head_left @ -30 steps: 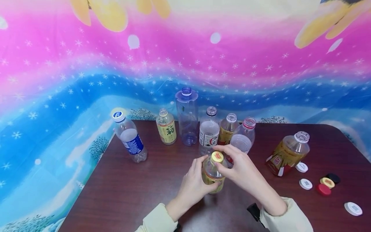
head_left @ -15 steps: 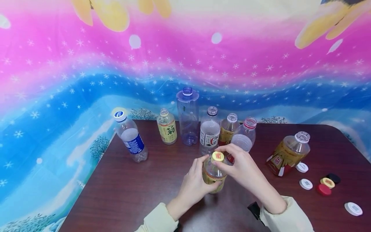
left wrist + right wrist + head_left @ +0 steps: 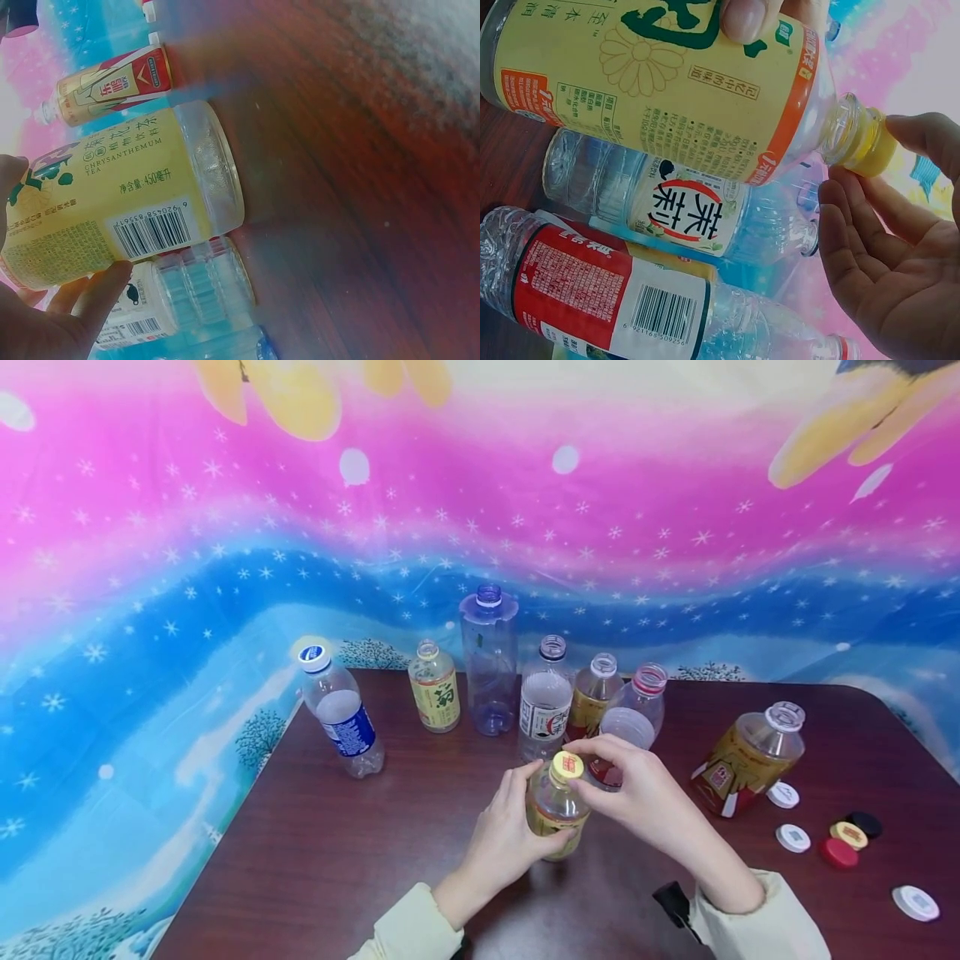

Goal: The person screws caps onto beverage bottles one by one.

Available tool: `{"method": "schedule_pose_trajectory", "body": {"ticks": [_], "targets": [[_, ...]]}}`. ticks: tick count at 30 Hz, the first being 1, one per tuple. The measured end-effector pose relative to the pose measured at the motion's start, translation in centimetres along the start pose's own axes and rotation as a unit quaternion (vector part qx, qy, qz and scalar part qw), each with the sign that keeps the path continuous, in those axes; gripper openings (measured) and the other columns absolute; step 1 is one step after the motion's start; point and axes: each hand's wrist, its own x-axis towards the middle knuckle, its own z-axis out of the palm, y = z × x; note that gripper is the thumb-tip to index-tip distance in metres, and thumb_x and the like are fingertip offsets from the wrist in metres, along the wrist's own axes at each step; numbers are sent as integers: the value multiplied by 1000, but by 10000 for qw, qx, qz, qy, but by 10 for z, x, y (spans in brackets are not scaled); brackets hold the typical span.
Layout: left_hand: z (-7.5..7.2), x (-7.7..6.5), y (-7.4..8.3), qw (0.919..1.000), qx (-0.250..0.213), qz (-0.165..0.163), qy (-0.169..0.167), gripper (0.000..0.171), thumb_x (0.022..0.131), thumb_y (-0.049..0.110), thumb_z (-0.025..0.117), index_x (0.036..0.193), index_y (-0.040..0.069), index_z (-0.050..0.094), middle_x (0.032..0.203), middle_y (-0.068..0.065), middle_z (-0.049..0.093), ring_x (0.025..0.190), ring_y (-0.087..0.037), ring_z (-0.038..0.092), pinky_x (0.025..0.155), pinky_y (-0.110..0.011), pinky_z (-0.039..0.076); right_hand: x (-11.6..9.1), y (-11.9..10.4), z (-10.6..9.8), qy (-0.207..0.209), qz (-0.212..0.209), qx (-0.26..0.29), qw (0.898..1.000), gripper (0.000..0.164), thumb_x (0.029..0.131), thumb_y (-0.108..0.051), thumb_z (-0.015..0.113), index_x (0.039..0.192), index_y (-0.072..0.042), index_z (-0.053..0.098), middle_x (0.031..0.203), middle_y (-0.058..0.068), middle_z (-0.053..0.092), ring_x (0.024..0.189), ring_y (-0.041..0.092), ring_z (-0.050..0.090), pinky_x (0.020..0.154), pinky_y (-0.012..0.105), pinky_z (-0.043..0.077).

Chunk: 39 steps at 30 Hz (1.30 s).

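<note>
My left hand (image 3: pixel 495 835) grips a clear chrysanthemum tea bottle (image 3: pixel 558 806) with a yellow label, its thumb and fingers round the body. The left wrist view shows the bottle (image 3: pixel 150 172) upright, its bare base close over the brown table. A yellow cap (image 3: pixel 567 766) with a red print sits on the mouth. Thumb and fingers of my right hand (image 3: pixel 645 785) pinch that cap from its sides. Up close in the right wrist view, clear neck ridges show just below the cap (image 3: pixel 874 142).
Several uncapped bottles stand behind, among them a tall purple one (image 3: pixel 487 668) and a jasmine one (image 3: pixel 545 706). A blue-label bottle (image 3: pixel 347 727) with its cap on stands left. At right are a gold-label bottle (image 3: pixel 750 756) and loose caps, including a red cap (image 3: pixel 839 852).
My right wrist has swung slightly to the right while its fingertips stay at the yellow cap. The left hand keeps its grip on the bottle. The head view has shifted a little.
</note>
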Motion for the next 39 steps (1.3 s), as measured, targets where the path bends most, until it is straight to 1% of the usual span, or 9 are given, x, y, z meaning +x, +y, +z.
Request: {"method": "schedule_pose_trajectory", "body": {"ticks": [6, 16, 20, 23, 29, 32, 36, 38, 39], "targets": [[0, 0, -1, 10000, 25, 7, 39, 82, 69, 33, 84, 135, 12, 41, 117, -4, 56, 103, -18, 62, 81, -32, 55, 2, -2, 1, -9, 136, 6, 9999, 26, 80, -9, 72, 105, -12, 68, 96, -1, 68, 78, 6, 57, 66, 21, 48], [0, 0, -1, 10000, 14, 6, 59, 82, 70, 33, 84, 135, 11, 41, 118, -4, 56, 103, -19, 62, 80, -33, 55, 5, -4, 1, 8, 38, -23, 10000, 23, 79, -9, 73, 102, -11, 69, 92, -1, 67, 76, 8, 59, 65, 23, 49], [1, 0, 0, 10000, 16, 37, 63, 82, 70, 33, 84, 136, 11, 40, 117, -5, 56, 102, -19, 62, 80, -32, 55, 5, -4, 1, 78, 41, -58, 9999, 23, 79, -9, 73, 101, -11, 69, 91, -1, 67, 75, 7, 58, 64, 23, 49], [1, 0, 0, 10000, 14, 43, 61, 82, 70, 32, 84, 136, 11, 40, 117, -5, 55, 102, -19, 62, 80, -32, 55, 5, -5, 1, 122, 81, -85, 9999, 22, 78, -9, 74, 100, -11, 69, 89, -1, 67, 74, 6, 58, 64, 23, 50], [1, 0, 1, 10000, 1, 4, 30, 82, 70, 32, 83, 136, 11, 40, 117, -5, 55, 102, -19, 61, 79, -32, 55, 6, -5, 1, 148, 245, -110, 9995, 20, 78, -13, 76, 97, -11, 68, 86, -2, 66, 74, 9, 58, 64, 23, 49], [0, 0, 2, 10000, -8, -23, 3, 82, 70, 32, 83, 137, 11, 40, 117, -5, 55, 103, -19, 62, 80, -32, 55, 6, -4, 3, 122, 233, -170, 9995, 26, 78, -18, 77, 101, -10, 67, 92, 1, 66, 78, 10, 59, 67, 27, 50], [-1, -1, 2, 10000, 21, 11, 3, 82, 71, 32, 83, 137, 11, 39, 117, -5, 55, 103, -19, 62, 80, -33, 55, 4, 0, 3, -92, -39, -109, 9999, 39, 81, -20, 75, 116, -9, 64, 109, 5, 67, 89, 14, 60, 73, 31, 51], [-1, -1, 2, 10000, 41, 46, 21, 82, 71, 32, 83, 137, 10, 39, 117, -5, 55, 103, -19, 62, 80, -33, 55, 3, 1, 2, -191, -186, -28, 9996, 39, 82, -17, 73, 120, -11, 64, 113, 4, 66, 93, 14, 61, 76, 32, 52], [-1, -1, 2, 10000, 51, 65, 30, 82, 71, 32, 83, 137, 10, 39, 117, -5, 55, 103, -19, 62, 79, -32, 55, 3, 1, 2, -216, -223, 2, 9995, 38, 82, -15, 72, 119, -11, 64, 112, 3, 67, 93, 13, 61, 76, 30, 52]]}}
